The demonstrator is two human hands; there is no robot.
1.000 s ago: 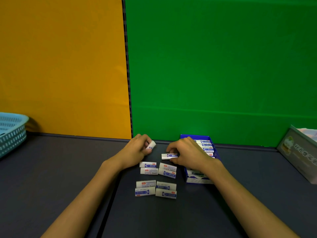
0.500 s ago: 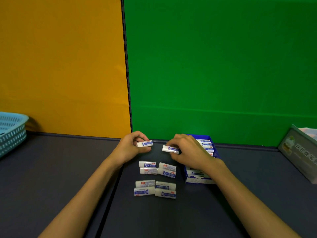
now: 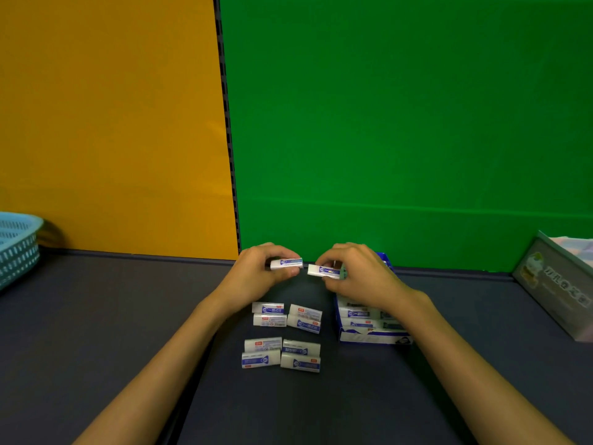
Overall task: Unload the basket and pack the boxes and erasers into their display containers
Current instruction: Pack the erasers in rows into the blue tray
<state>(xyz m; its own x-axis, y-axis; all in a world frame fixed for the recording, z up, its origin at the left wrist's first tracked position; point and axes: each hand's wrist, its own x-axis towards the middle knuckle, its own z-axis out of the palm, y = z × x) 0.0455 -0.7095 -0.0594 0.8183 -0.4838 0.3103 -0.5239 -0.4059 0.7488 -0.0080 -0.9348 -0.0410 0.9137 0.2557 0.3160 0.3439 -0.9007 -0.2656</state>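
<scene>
Two bare hands meet above the far middle of the dark bench [image 3: 96, 316], close to its back edge where the orange and green wall panels join. The left hand [image 3: 256, 277] pinches one white eraser with a blue sleeve, the left eraser [image 3: 286, 263], between thumb and curled fingers, holding it level. The right hand [image 3: 359, 277] grips a second one, the right eraser [image 3: 324, 271], tilted slightly down toward the right. The two erasers' near ends are just beside each other; whether they touch cannot be told. So each grip is narrow and closed around a single eraser, lifted off the bench.

Below the hands, toward the bench's near edge, eight loose erasers lie flat in two groups: a far group of four [image 3: 286, 317] and a near group of four [image 3: 281, 353], each set as two pairs side by side.

Just right of these groups sits the blue display box [image 3: 372, 338], partly hidden under the right wrist, with rows of erasers already inside it.

At the far left edge of the bench stands a light blue basket [image 3: 17, 248], only partly in view. At the far right edge a grey-green container [image 3: 558, 284] with a printed side leans in, its contents unclear.
</scene>
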